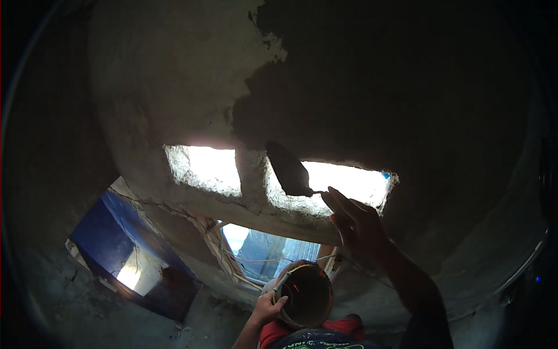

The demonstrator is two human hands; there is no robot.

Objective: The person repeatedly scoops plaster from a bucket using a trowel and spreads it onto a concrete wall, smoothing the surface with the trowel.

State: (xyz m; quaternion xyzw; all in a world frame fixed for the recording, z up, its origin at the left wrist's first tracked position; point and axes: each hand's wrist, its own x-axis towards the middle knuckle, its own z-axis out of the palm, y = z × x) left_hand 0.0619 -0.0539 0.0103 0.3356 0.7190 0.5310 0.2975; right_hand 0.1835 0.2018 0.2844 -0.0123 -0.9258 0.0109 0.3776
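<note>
My right hand (359,221) is closed around the handle of a pointed trowel (288,171), its dark blade raised in front of a bright wall opening. The blade's tip reaches the wall strip between two openings; whether it touches the wall I cannot tell. Low in front of my body, my left hand (270,307) grips the rim of a round bucket (308,296). Shadow hides most of the bucket's contents. Above the trowel, the wall has a dark, wet-looking coat (349,99) with a ragged edge against the paler plaster (174,75).
Two rough-edged openings, the left one (212,168) and the wider right one (349,180), let in strong light. Below them is a wood-framed window (279,250) with loose cables beside it. A doorway with a blue panel (104,232) lies at lower left.
</note>
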